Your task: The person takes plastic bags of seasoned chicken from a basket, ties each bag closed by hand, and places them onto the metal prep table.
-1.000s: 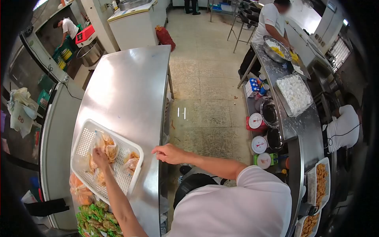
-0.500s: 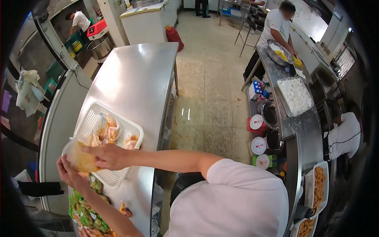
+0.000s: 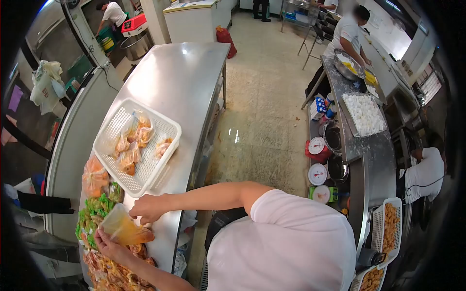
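Observation:
My left hand point(image 3: 110, 246) is closed around the lower side of a clear plastic bag point(image 3: 127, 231) with yellow-orange contents. My right hand point(image 3: 149, 208) is just above the bag's upper right side, fingers curled downward; what they grip, if anything, is hidden. Beyond my hands stands a white perforated basket point(image 3: 171, 127). Inside it lie several clear bags of orange-coated pieces point(image 3: 130, 157), which look like raw meat. Under and beside my left hand is a pile of similar raw, orange-coated pieces point(image 3: 104, 271), next to bundles in green plastic point(image 3: 97, 208).
An orange-tinted plastic bag point(image 3: 95, 175) sits left of the basket on the steel table point(image 3: 179, 68). Across the aisle, a floured counter point(image 3: 357, 150) holds a tray of white pieces point(image 3: 364, 115). A person point(image 3: 347, 36) works there beside a metal bowl point(image 3: 347, 66). Baskets of brown food point(image 3: 390, 228) stand lower right.
Both hands and the plastic bag have moved from over the basket's near left corner down to the pile at the near end. My right hand has shifted away from the bag's face.

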Motion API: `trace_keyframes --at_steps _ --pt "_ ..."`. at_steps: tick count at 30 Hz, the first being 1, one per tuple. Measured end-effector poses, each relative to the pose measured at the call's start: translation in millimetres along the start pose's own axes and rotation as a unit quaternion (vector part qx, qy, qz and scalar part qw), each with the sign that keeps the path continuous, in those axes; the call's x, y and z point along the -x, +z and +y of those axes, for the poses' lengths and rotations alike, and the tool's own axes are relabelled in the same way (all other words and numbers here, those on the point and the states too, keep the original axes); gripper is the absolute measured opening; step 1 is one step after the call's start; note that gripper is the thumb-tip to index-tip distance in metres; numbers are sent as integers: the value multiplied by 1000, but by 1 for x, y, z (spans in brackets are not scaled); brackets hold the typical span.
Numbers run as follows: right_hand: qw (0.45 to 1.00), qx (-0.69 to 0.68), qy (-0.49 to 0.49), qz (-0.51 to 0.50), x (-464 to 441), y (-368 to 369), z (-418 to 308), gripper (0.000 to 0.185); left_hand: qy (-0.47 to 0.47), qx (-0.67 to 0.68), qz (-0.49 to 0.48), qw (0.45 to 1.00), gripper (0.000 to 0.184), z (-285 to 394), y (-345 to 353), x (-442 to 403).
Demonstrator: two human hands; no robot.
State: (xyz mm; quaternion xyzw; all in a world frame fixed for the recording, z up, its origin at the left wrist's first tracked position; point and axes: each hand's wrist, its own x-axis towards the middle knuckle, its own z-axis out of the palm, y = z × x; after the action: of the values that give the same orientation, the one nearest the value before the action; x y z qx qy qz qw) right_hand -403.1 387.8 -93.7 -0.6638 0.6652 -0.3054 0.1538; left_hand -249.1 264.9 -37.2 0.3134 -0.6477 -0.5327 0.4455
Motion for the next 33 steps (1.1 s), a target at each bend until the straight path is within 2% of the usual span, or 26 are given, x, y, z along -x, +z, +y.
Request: trace_keyframes --at_steps 2,3,6,9,10,12,15,17,18,20,23,25,26,27,28,29,31,33 --pt "996 -40 -40 65 3 18 -5 65 20 -16 -32 999 26 -10 -16 2" --pt "982 -115 -79 129 5 21 -17 65 21 -27 -51 998 26 -14 -22 6" --pt "986 -67 -88 128 -5 30 -30 60 28 -31 -68 997 27 -19 -41 8" --pt "1000 7 5 15 -13 35 -20 51 18 -5 -12 1000 28 -12 -54 10" --pt "998 3 -7 58 -14 35 -24 46 11 6 16 1000 28 -6 -56 12" --pt "990 -5 -32 137 -14 39 -32 36 21 -24 11 999 29 -4 -60 18" --pt "999 26 23 35 -24 32 -27 21 10 -23 16 1000 29 -5 -70 16" --pt "990 -36 -35 132 -18 23 -43 16 -20 12 55 998 29 -10 -79 16" --pt "980 -68 -64 177 -15 19 -51 15 -6 -33 30 999 29 -25 -87 9" --pt "980 -83 -101 151 -18 20 -51 14 19 -132 -19 991 30 -59 -109 -6" --pt "954 -158 -181 177 -24 12 -59 12 22 -39 101 994 31 -46 -92 7" --pt "930 -209 -228 196 -26 9 -63 12 24 -98 92 991 31 -13 -74 21" --pt "924 -222 -209 231 -27 10 -64 12 27 -132 91 987 31 -1 -75 26" --pt "915 -230 -192 270 -29 8 -65 13 70 -127 94 985 29 -7 -73 23" --pt "905 -233 -173 310 -31 3 -63 13 57 -106 78 990 28 -6 -73 19" --pt "899 -268 -140 317 -33 6 -63 21 41 -83 62 994 28 -7 -72 20" --pt "858 -277 -162 401 -41 22 -60 26 29 -77 22 996 28 -4 -68 25" --pt "870 -336 -108 345 -42 40 -60 30 43 -103 -25 993 30 -3 -55 26"
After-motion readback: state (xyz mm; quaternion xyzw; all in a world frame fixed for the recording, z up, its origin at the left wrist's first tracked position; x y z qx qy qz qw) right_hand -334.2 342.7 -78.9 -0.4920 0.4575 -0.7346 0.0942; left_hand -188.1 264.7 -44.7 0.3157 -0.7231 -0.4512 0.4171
